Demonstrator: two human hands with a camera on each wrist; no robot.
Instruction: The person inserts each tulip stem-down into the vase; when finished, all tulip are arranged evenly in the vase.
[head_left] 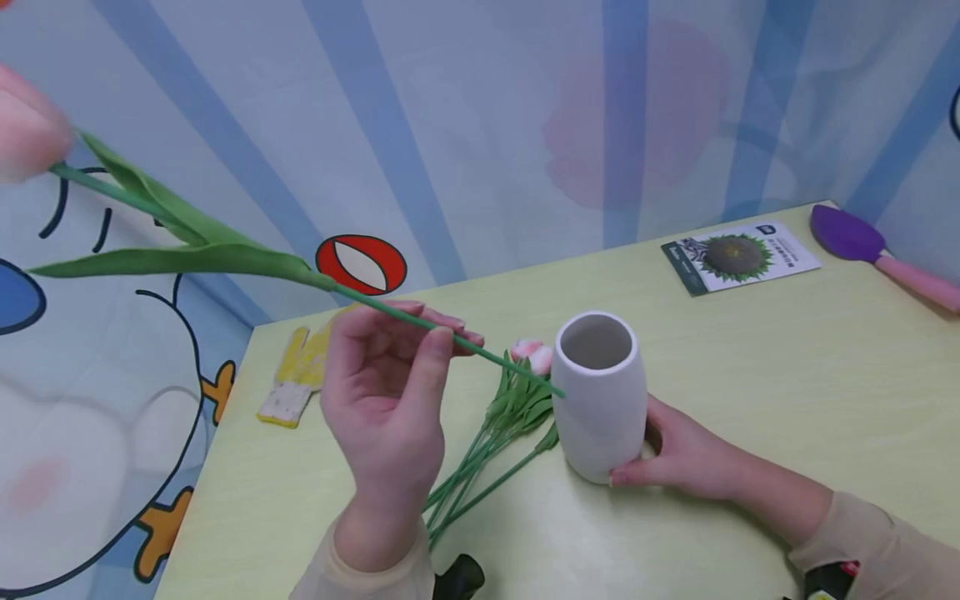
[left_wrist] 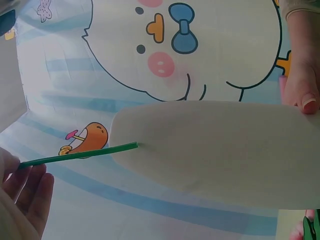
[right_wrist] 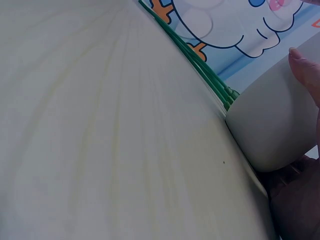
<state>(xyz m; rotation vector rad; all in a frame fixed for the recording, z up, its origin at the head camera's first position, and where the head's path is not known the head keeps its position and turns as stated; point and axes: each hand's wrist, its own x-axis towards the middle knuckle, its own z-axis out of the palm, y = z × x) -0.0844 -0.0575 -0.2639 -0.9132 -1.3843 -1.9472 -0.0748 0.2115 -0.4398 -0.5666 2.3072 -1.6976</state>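
Note:
A pink artificial tulip (head_left: 27,125) slants across the head view, its green stem (head_left: 390,310) pinched between the thumb and fingers of my left hand (head_left: 390,408). In the left wrist view the stem's cut end (left_wrist: 131,146) appears in front of the vase's side, near the rim; whether it touches cannot be told. My right hand (head_left: 682,450) grips the white vase (head_left: 600,417) low on its right side. The vase stands upright on the table, its mouth facing up. Just left of it lie several more tulips (head_left: 525,404), partly hidden behind the vase and my left hand.
A yellow and white glove (head_left: 292,379) lies at the table's left, partly behind my left hand. Farther back on the right are a seed packet (head_left: 742,257) and a purple trowel (head_left: 847,233) with a pink handle. A printed curtain (head_left: 480,125) hangs behind the table (head_left: 750,358).

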